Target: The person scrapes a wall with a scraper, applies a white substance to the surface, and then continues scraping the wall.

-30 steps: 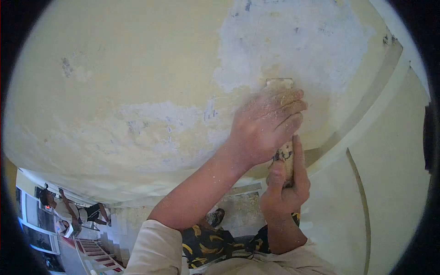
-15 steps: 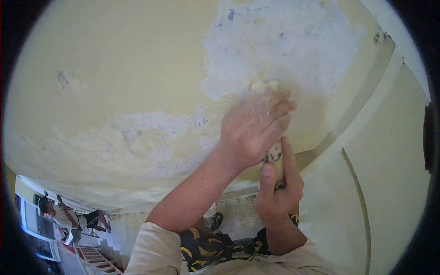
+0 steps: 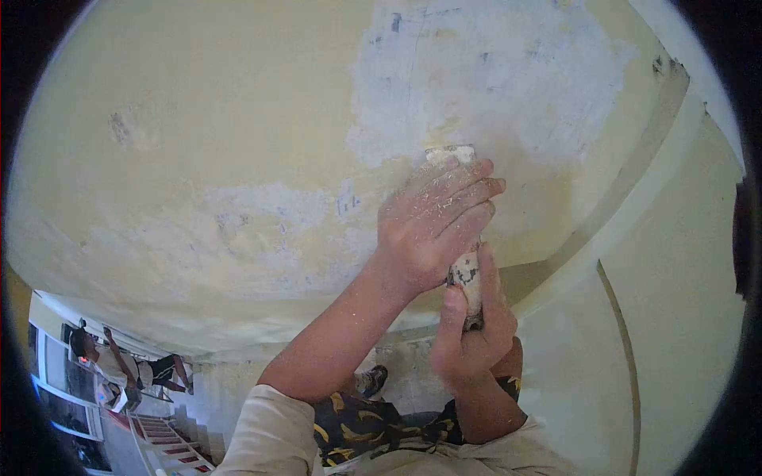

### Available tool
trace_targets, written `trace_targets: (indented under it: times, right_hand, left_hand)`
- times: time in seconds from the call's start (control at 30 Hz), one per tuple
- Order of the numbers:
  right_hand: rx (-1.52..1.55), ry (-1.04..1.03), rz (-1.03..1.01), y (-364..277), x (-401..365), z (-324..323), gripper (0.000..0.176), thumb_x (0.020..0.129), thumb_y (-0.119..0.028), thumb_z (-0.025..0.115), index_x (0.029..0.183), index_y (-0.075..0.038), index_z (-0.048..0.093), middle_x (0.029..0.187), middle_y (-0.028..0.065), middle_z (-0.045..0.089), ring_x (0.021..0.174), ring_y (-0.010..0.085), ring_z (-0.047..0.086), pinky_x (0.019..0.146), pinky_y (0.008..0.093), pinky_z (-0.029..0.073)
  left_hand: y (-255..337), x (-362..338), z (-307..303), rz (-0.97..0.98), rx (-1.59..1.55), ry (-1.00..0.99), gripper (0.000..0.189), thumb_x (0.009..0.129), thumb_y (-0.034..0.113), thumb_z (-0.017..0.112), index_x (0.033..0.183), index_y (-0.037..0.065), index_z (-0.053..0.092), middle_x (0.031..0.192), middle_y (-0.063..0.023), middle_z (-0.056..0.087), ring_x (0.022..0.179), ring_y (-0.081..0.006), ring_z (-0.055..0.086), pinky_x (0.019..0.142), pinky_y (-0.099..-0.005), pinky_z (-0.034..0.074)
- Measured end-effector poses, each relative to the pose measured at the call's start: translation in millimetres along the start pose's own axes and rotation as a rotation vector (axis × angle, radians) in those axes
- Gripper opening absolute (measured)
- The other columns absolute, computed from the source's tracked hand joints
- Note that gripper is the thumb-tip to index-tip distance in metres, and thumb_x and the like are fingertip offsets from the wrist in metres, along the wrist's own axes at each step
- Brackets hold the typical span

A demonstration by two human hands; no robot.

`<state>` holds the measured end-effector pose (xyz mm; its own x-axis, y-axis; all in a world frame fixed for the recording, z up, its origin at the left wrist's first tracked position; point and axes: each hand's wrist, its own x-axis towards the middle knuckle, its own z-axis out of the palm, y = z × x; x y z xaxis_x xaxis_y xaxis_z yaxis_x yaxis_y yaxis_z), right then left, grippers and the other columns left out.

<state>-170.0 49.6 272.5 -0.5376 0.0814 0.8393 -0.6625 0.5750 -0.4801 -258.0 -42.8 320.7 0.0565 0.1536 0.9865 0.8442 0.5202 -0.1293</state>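
Observation:
A long, narrow sanding block [image 3: 466, 272], pale and blotched with dark spots, lies against the yellow wall [image 3: 238, 95]. My left hand [image 3: 432, 222] is laid over its upper part, fingers together and curved across it, dusted with white specks. Lower down, my right hand [image 3: 476, 337] grips the near end between thumb and fingers. The block's top edge shows just beyond my left hand, at the lower border of a whitish patch [image 3: 492, 79]. Its middle is hidden under my left palm.
Another whitish, scraped area [image 3: 270, 210] spreads left of my hands. A band of trim [image 3: 627, 178] curves along the right. At lower left, another person [image 3: 119, 365] is by the wall, near a ladder [image 3: 171, 444]. My shoe [image 3: 371, 381] shows below.
Both hands and the sanding block have shifted slightly left. The block's top edge, blurred before, is now sharper. The view has moved a little.

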Motion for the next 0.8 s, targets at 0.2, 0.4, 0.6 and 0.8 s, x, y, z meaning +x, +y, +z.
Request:
trace_targets:
  times: [0.2, 0.4, 0.6, 0.8]
  right_hand:
    - [0.061, 0.003, 0.021, 7, -8, 6, 0.047, 0.088, -0.014, 0.049, 0.123, 0.017, 0.042, 0.103, 0.0269, 0.06, 0.089, 0.0245, 0.062, 0.076, 0.0321, 0.048]
    - [0.04, 0.016, 0.033, 1, -1, 6, 0.049, 0.089, -0.017, 0.048, 0.123, 0.016, 0.041, 0.103, 0.0273, 0.06, 0.09, 0.0246, 0.062, 0.077, 0.0319, 0.048]
    - [0.059, 0.02, 0.089, -1, -8, 5, 0.046, 0.085, -0.016, 0.057, 0.12, 0.013, 0.048, 0.099, 0.0286, 0.061, 0.084, 0.0365, 0.064, 0.072, 0.0373, 0.05]
    - [0.062, 0.075, 0.008, 0, 2, 9, 0.046, 0.085, -0.015, 0.057, 0.119, 0.014, 0.048, 0.099, 0.0288, 0.061, 0.086, 0.0363, 0.064, 0.073, 0.0374, 0.05]
  left_hand:
    - [-1, -6, -3, 0.011, -0.005, -0.033, 0.007, 0.072, 0.013, 0.059, 0.072, 0.007, 0.063, 0.086, -0.0074, 0.069, 0.095, -0.025, 0.065, 0.084, -0.0389, 0.049]
    - [-4, 0, -2, 0.007, -0.047, -0.038, 0.007, 0.072, 0.013, 0.059, 0.073, 0.006, 0.062, 0.085, -0.0081, 0.069, 0.094, -0.0247, 0.065, 0.083, -0.0392, 0.05]
    - [-1, -5, -2, 0.009, -0.045, -0.019, 0.006, 0.072, 0.012, 0.059, 0.072, 0.007, 0.061, 0.084, -0.0082, 0.069, 0.093, -0.0249, 0.066, 0.08, -0.0385, 0.051]
    - [-6, 3, 0, 0.03, -0.056, 0.0, 0.005, 0.072, 0.012, 0.059, 0.071, 0.007, 0.061, 0.084, -0.008, 0.069, 0.091, -0.0251, 0.066, 0.079, -0.0382, 0.051]
